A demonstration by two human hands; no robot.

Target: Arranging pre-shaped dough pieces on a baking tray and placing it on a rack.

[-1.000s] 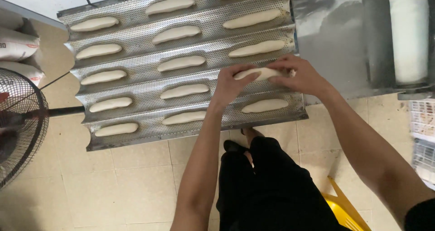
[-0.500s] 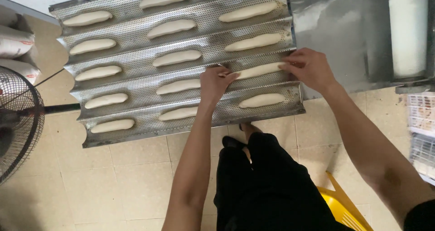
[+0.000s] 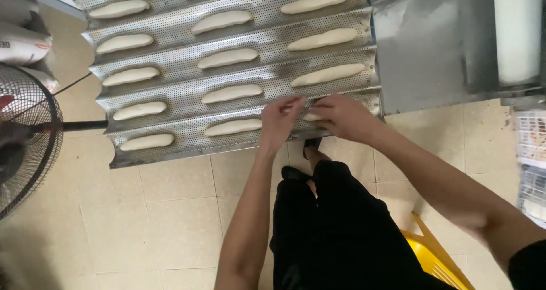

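A perforated, grooved metal baking tray (image 3: 182, 93) holds several pale, long dough pieces in rows. My left hand (image 3: 278, 122) and my right hand (image 3: 338, 116) meet over the nearest groove at its right end. Both hands touch a dough piece (image 3: 311, 117) there, and they cover nearly all of it. Another dough piece (image 3: 233, 127) lies in the same groove just left of my left hand. A further dough piece (image 3: 328, 74) lies one groove farther away.
A metal machine housing (image 3: 426, 45) with a white roller (image 3: 517, 31) stands to the right of the tray. A floor fan (image 3: 23, 136) is at the left, sacks (image 3: 23, 45) behind it. A yellow plastic object (image 3: 438, 256) sits by my legs. White crates (image 3: 532, 147) are at the right edge.
Both hands left the dough piece in the second groove from the front and came down to the nearest groove. They are now close together on a dough piece there.
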